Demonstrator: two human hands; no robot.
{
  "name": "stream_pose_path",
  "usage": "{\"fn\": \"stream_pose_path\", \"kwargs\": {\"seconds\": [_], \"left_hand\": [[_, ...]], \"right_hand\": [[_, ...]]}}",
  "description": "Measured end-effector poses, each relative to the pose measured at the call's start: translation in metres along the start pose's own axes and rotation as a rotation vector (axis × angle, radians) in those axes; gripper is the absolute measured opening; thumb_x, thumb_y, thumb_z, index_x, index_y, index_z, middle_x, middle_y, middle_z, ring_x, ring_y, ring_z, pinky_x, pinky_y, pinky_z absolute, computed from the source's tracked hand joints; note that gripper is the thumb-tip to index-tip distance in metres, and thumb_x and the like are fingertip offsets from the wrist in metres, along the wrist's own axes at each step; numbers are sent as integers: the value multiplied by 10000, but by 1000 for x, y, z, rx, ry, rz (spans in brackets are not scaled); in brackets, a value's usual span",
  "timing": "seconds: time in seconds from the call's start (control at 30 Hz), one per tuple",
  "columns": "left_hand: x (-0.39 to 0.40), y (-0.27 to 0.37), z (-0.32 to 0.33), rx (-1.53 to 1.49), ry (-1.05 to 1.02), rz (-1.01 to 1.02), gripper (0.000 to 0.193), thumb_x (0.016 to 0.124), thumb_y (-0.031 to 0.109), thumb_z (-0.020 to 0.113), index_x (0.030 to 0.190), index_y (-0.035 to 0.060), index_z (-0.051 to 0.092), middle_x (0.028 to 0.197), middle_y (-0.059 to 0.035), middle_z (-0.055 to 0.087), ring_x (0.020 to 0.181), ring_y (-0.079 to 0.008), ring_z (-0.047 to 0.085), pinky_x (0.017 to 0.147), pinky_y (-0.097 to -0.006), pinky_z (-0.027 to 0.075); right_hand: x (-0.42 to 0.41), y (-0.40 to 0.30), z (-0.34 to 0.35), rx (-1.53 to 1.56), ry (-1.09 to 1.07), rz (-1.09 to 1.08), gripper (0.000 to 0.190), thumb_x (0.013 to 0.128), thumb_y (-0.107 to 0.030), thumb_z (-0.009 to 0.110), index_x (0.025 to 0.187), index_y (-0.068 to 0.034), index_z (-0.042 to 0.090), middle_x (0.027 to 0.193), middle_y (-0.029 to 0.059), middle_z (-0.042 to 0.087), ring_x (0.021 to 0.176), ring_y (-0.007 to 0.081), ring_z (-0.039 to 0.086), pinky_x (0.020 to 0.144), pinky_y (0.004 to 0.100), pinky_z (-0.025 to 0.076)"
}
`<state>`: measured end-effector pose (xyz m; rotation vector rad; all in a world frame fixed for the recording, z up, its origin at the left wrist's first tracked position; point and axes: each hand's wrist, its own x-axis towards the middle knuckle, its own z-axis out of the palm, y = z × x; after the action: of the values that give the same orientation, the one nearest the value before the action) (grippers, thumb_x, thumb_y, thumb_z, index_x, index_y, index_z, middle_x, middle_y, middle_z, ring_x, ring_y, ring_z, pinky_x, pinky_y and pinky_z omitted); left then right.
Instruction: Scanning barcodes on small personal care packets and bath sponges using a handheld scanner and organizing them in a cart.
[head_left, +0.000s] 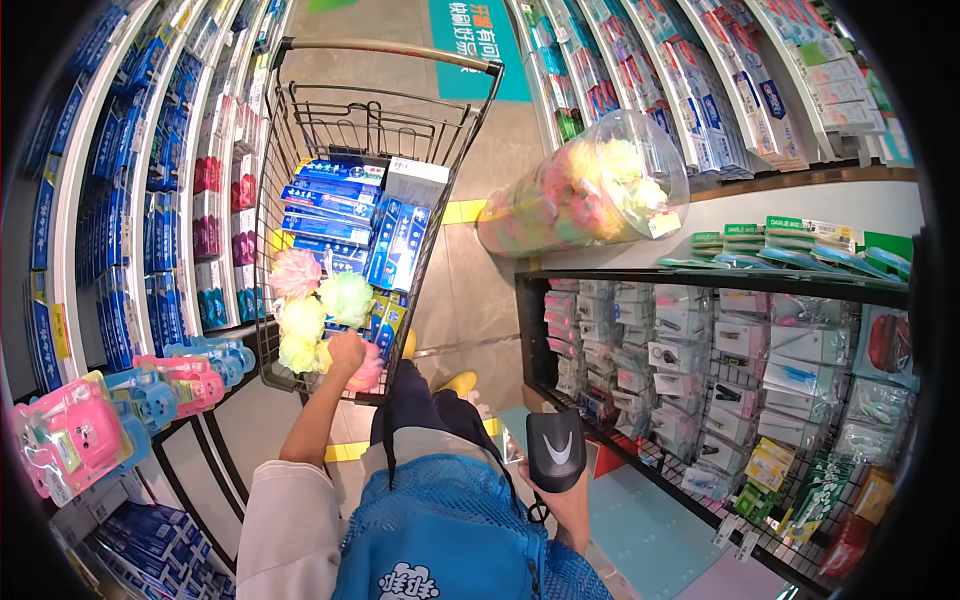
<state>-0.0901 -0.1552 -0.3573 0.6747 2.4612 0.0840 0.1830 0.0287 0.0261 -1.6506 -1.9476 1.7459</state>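
My left hand (347, 351) reaches into a wire shopping cart (259, 300), its fingers curled at a pink mesh bath puff (365, 369); whether it grips the puff cannot be told. Beside it lie a pale green puff (346, 298), yellow puffs (301, 322) and another pink puff (295, 272). Blue toothpaste boxes (330, 202) and a white-grey carton (417, 181) fill the cart's far part. My right hand (559, 499) is closed around a black handheld scanner (556, 450), low at my right side.
Shelves of boxed toothpaste (161, 225) rise at left, with pink and blue packs (82, 435) jutting out. A clear bin of bath puffs (585, 184) stands at right, beside toothpaste shelves (697, 90). Nearer hangs a rack of small packaged goods (675, 352), with carded packs (787, 244) above.
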Motion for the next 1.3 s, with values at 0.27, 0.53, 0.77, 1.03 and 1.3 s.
{"fn": "stream_pose_path", "kwargs": {"seconds": [0.27,0.53,0.77,1.03,1.3], "left_hand": [[-6,-33,-23,-152,3,-208,223,753,171,576,906,8,585,856,-211,624,837,-376,605,733,-478,478],[-23,4,-48,-272,373,78,576,733,290,645,1169,-26,440,1031,-215,493,977,-377,487,808,-471,422],[-97,38,-36,-393,110,280,717,641,360,743,1162,-31,442,1168,-270,425,1083,-421,418,918,-473,367],[-92,42,5,-160,137,460,698,671,324,682,1246,11,439,1330,-286,321,1267,-435,269,1066,-497,218],[-72,39,12,-154,210,511,450,679,308,635,985,-11,551,1335,-286,336,1284,-423,269,1071,-518,196]], "right_hand": [[9,-4,13,29,-22,-21,352,669,-63,773,972,6,609,866,71,667,778,133,623,725,277,485],[7,-16,24,-22,-26,-32,392,646,-7,771,991,-6,584,854,57,656,783,127,616,732,273,482],[5,-18,30,38,2,-58,374,655,-35,776,980,-5,595,851,58,661,768,128,617,724,277,483],[11,-28,41,-5,-75,-59,358,657,-136,801,943,-12,625,859,59,667,776,134,614,721,289,482],[42,-28,21,-52,-178,-104,397,669,-122,794,996,1,607,909,74,661,808,123,601,733,284,478]]}}
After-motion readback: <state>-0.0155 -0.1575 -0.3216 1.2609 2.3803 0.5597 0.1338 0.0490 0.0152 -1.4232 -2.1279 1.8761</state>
